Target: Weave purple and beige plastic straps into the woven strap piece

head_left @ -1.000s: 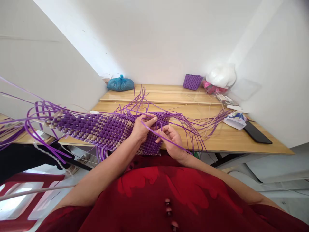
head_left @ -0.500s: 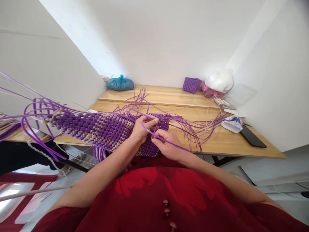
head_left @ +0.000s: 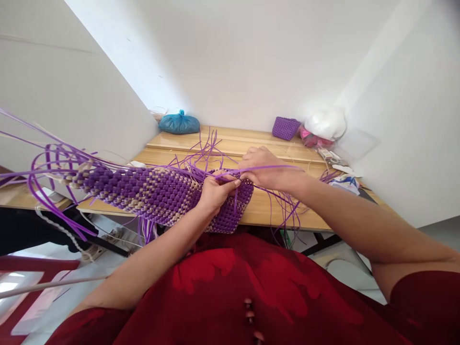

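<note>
A long woven piece [head_left: 163, 194] of knobbly purple and beige plastic cord stretches from the left to the space in front of me, with loose ends hanging from it. My left hand [head_left: 214, 192] grips its right part, thumb and fingertips pinched near the upper edge. Just right of that thumb, my right hand [head_left: 264, 167] is closed on a thin purple strand [head_left: 235, 171] by the work's edge. Another short purple strand hangs over the weave below the left thumb. The fingers hide exactly where the strands cross.
Loose purple cords [head_left: 212, 143] spread over the wooden table [head_left: 237, 143]. At the back are a blue plastic bag [head_left: 178, 123], a small purple woven pouch [head_left: 285, 128] and a white bag [head_left: 326, 122]. A red chair [head_left: 39, 268] stands at lower left.
My right hand has moved up and away from me, from low beside the left hand to above the work's edge, still with a purple strand. My left hand stays nearly in place.
</note>
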{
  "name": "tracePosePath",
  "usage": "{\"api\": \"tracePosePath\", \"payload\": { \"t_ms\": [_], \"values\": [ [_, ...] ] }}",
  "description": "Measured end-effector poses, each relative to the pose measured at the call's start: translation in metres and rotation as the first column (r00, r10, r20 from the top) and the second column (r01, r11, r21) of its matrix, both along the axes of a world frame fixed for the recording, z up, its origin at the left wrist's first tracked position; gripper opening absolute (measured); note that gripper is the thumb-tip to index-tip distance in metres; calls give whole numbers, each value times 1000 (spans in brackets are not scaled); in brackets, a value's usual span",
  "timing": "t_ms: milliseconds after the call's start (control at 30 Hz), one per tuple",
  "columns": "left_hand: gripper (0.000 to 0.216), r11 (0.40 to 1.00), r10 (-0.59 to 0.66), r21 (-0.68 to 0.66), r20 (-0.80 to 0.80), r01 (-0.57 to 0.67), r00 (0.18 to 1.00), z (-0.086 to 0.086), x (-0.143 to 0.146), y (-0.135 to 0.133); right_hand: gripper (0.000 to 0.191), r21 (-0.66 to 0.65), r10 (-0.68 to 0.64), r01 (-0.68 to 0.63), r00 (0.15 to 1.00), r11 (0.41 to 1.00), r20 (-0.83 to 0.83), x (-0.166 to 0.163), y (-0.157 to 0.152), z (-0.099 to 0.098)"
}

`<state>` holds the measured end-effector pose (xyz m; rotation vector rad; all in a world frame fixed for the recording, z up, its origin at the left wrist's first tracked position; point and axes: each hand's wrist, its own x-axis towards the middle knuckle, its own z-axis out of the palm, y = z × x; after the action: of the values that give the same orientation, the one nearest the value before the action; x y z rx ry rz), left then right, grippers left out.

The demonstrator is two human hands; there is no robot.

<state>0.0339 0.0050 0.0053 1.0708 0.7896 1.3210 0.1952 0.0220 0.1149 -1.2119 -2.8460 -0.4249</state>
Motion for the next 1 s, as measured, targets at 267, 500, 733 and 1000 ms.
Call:
{"api": "tracePosePath", "payload": {
  "t_ms": [267,500,733,1000],
  "values": [
    [44,990,-51,-135,-9,50,999,10,-5,-1,55,163,-564,615,779,771,-273,107,21,80],
    [41,989,-50,-139,44,55,998,10,-9,-1,32,78,-185,200,968,977,-168,37,-12,36],
    [42,988,-106,-106,65,112,992,8,-10,-4,17,-95,-62,59,998,994,-24,-16,-19,3],
    [31,992,-33,-122,5,34,999,7,1,-1,24,-83,-198,202,979,976,52,0,-10,4]
  ]
}}
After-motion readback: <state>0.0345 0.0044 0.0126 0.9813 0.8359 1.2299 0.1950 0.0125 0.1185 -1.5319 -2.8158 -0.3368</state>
